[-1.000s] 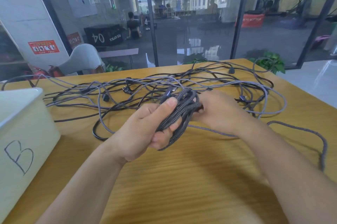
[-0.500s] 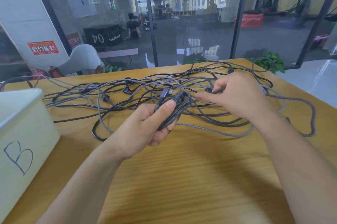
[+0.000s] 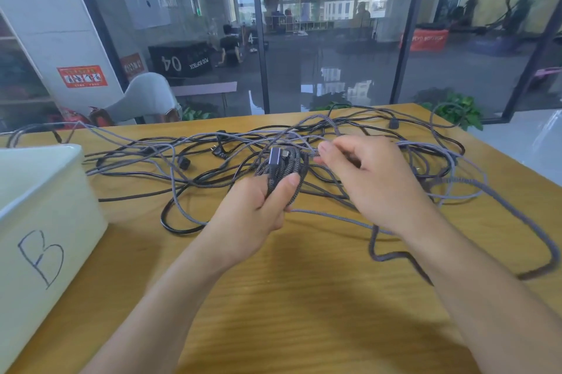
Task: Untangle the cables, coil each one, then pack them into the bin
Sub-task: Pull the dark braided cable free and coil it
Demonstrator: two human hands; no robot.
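Gripping a partly wound coil of grey braided cable (image 3: pixel 281 172) in the left hand (image 3: pixel 258 209), thumb and fingers curled round the bundle, a silver metal connector (image 3: pixel 274 157) standing out at its top. Guiding the next turn with the right hand (image 3: pixel 369 183) just right of the grip; fingers bent toward the coil, but whether pinching the strand or only brushing it cannot be told through blur.

Trailing from the grip: the free grey braided tail (image 3: pixel 456 221), looping right of and nearer than the coil on the light wooden table (image 3: pixel 304 312).

Risks, judged from this layout:
- Dragging the tail through the tangle, snagging on a black strand and tightening a knot.
- Loosening the left-hand hold while adding a turn, letting the wound loops spring apart.
- Catching a plug under a crossing strand, pulling neighbouring cables toward the table edge.

Counting: one coil in hand; one white plastic bin marked "B" (image 3: pixel 45 215), well left of the grip, interior not visible; one mixed tangle of black and grey cables (image 3: pixel 182 160) beyond the grip, individual cables too interwoven to count; at least three black plugs showing.
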